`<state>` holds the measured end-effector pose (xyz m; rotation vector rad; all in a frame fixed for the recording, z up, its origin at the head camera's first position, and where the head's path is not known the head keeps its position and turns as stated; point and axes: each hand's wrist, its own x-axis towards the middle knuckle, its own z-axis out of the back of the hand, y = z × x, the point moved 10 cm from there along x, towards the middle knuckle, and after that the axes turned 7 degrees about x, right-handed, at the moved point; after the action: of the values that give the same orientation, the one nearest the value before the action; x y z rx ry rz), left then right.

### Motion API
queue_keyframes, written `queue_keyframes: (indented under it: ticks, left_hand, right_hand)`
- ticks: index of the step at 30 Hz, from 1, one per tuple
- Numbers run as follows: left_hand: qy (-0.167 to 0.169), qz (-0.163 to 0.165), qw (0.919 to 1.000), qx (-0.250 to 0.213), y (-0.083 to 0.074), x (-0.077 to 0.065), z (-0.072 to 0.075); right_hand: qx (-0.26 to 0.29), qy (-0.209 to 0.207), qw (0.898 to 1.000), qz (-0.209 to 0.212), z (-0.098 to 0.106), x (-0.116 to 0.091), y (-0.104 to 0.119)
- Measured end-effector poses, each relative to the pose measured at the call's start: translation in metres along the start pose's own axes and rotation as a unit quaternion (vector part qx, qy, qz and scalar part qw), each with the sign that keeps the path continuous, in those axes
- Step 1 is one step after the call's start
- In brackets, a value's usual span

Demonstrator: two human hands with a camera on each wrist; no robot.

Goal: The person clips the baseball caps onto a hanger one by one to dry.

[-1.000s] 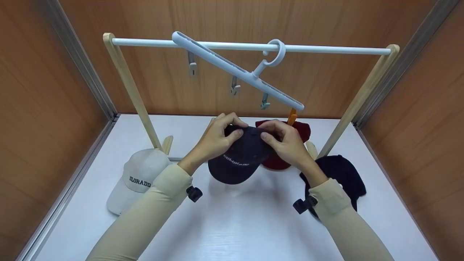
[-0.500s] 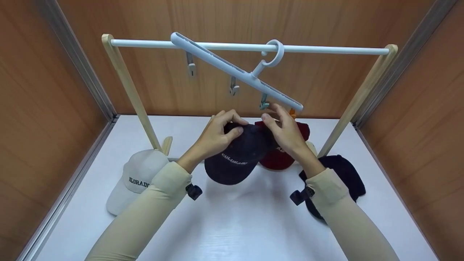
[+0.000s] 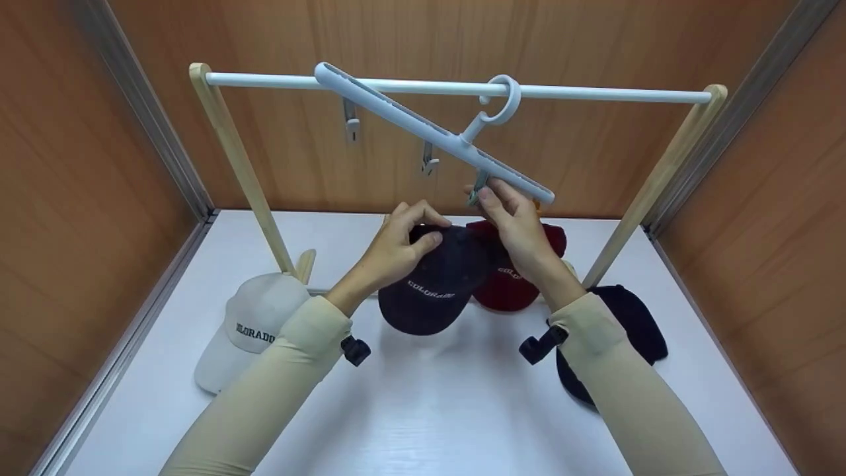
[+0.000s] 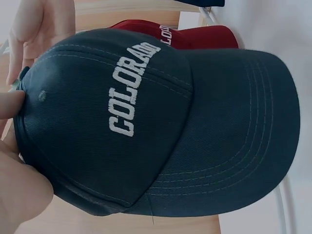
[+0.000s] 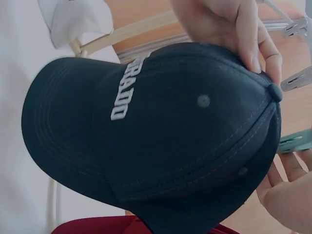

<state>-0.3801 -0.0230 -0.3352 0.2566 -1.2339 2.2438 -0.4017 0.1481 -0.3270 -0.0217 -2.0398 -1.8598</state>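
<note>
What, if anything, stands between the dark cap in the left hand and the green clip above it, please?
Nothing visible blocks the gap between the dark cap and the green clip. The right hand holds the clip itself, and the red cap sits to the right, partly behind the dark one.

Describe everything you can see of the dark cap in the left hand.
The dark blue cap looks like woven fabric, with a curved, row-stitched brim, raised white COLORADO lettering, stitched seams, small eyelets and a top button. The left hand pinches it near the top of the crown, brim lowermost, above the white table. In the head view it partly covers the red cap. Its inside is hidden.
</note>
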Motion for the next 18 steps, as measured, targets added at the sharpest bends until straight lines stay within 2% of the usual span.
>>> queue_keyframes:
  ticks: [3,10,18]
  left_hand:
    - [-0.003,0.014,0.9999,0.004,0.003,0.001,-0.002]
    - [-0.026,0.024,0.9994,0.003,0.006,0.007,-0.007]
    - [-0.035,0.038,0.9972,-0.053,0.012,0.013,-0.012]
  right_hand:
    - [-0.014,-0.014,1.000,0.010,0.004,-0.001,0.004]
    - [-0.061,-0.055,0.996,0.030,0.011,-0.002,0.016]
    - [-0.051,-0.083,0.995,0.033,0.013,-0.001,0.018]
